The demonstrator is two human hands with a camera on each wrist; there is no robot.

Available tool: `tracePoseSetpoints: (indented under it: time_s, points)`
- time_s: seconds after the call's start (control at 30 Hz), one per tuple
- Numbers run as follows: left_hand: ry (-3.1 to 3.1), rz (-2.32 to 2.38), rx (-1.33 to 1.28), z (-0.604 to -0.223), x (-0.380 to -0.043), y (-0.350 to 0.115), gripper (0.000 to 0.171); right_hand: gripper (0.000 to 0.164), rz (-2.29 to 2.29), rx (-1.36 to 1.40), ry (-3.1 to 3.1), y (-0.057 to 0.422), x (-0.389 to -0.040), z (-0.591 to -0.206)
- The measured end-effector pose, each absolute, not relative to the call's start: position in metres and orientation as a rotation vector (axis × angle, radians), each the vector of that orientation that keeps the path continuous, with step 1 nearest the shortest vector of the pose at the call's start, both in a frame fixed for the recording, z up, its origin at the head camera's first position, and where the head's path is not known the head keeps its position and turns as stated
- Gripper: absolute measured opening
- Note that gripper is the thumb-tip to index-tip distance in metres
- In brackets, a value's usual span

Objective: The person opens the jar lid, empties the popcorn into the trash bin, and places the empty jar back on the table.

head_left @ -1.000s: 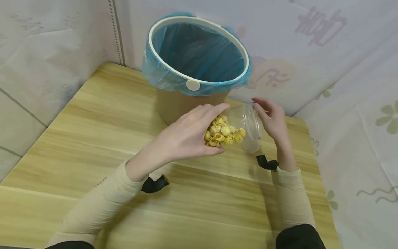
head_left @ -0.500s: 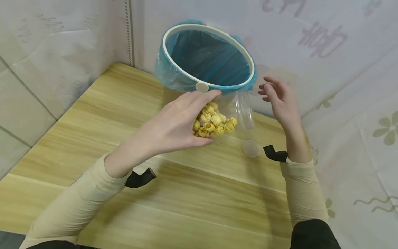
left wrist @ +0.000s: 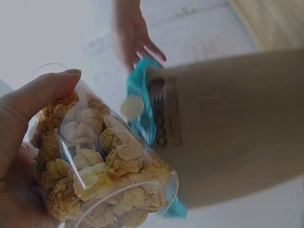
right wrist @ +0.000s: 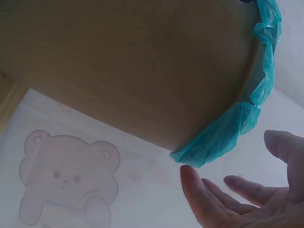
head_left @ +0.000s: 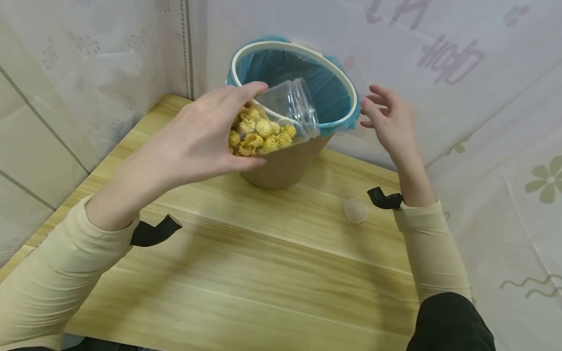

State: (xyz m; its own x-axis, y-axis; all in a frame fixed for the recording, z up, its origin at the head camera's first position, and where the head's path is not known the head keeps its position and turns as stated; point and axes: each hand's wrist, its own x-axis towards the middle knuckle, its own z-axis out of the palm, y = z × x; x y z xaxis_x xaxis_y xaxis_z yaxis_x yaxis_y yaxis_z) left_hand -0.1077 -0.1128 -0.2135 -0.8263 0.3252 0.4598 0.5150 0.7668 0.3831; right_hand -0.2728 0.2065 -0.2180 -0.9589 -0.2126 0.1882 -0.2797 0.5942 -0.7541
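Observation:
My left hand (head_left: 189, 134) grips a clear plastic jar (head_left: 276, 100) from its base end, thumb and fingers on opposite sides. Yellow popcorn (head_left: 263, 134) fills the lower part of the jar. The jar lies tilted on its side, its uncapped mouth pointing right, in front of and overlapping the bin's front rim. Behind it stands a tan bin (head_left: 281, 165) with a white rim ring (head_left: 351, 90) and blue liner bag (head_left: 298, 63). My right hand (head_left: 391, 122) holds nothing; its fingers are loosely bent beside the liner's right edge. Whether they touch it, I cannot tell.
A small translucent round disc (head_left: 355, 210) lies on the wooden table (head_left: 263, 273), right of the bin. Printed pale wall sheeting (head_left: 461, 117) stands behind the bin and at both sides. Black curved pieces (head_left: 155, 231) stick out at both wrists.
My right hand has left the jar's mouth and moved up and right to the bin's side. My left hand has carried the jar left and up to the bin's rim.

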Motion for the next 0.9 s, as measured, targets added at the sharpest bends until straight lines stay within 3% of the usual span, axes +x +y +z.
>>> tracePoseSetpoints:
  time_s: [0.53,0.9]
  points:
    - [-2.623,-0.64,-0.541,-0.19,-0.146,-0.147,0.096,0.074,1.338,0.422,-2.852,0.189,-0.288,-0.225]
    - [-2.711,-0.52,-0.481,-0.172,-0.171,-0.161,0.096,0.071,1.489,0.446,-2.858,0.186,-0.29,-0.225]
